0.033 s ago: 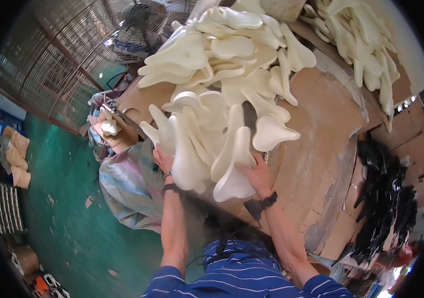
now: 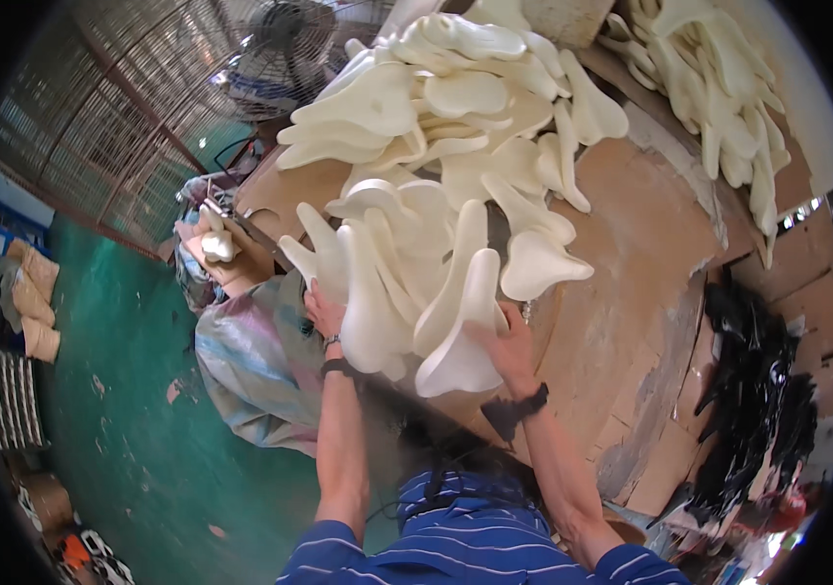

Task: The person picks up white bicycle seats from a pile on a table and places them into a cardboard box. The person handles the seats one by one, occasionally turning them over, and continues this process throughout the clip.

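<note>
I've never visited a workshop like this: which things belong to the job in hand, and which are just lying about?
Seemingly in use:
- curved cream pieces between left hand and right hand
- pile of similar pieces behind
- brown tabletop beneath

Seemingly lying about:
- black pieces, right
- fan, upper left
- orange item, lower left

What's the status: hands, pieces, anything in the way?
Left hand and right hand flanking bunched cream saddle-shaped pieces, material unclear. Several tilted up, close together. Loose pile of similar cream pieces just behind; no obvious obstruction at the hands.
</note>
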`<state>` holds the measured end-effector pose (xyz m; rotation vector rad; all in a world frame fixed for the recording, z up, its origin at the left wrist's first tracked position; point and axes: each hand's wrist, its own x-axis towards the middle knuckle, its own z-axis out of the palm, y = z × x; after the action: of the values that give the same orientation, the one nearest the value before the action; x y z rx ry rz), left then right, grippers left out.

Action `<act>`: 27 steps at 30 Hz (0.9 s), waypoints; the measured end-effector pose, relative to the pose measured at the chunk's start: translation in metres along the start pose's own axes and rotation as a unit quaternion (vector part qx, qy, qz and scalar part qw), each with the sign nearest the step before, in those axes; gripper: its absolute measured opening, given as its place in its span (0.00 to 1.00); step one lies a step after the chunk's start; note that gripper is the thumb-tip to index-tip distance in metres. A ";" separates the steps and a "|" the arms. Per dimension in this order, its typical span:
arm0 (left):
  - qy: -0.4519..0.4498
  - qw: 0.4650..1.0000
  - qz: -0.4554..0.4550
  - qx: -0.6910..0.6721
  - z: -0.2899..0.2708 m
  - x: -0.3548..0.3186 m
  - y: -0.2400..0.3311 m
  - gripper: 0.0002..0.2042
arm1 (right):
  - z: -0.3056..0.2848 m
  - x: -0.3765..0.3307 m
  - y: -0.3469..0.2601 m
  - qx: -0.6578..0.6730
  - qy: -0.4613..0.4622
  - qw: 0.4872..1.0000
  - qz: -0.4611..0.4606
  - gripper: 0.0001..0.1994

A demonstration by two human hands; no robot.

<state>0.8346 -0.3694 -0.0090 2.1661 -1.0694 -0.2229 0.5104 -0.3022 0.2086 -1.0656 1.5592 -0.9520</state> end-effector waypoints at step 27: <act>-0.312 0.761 -0.094 -0.561 -0.049 -0.010 0.046 0.39 | -0.012 0.021 0.008 -0.066 -0.075 0.991 0.086 0.39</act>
<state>0.8201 -0.3553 0.0566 1.0490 -0.6886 -1.3698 0.4946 -0.3191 0.1974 -1.0491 1.5771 -0.6448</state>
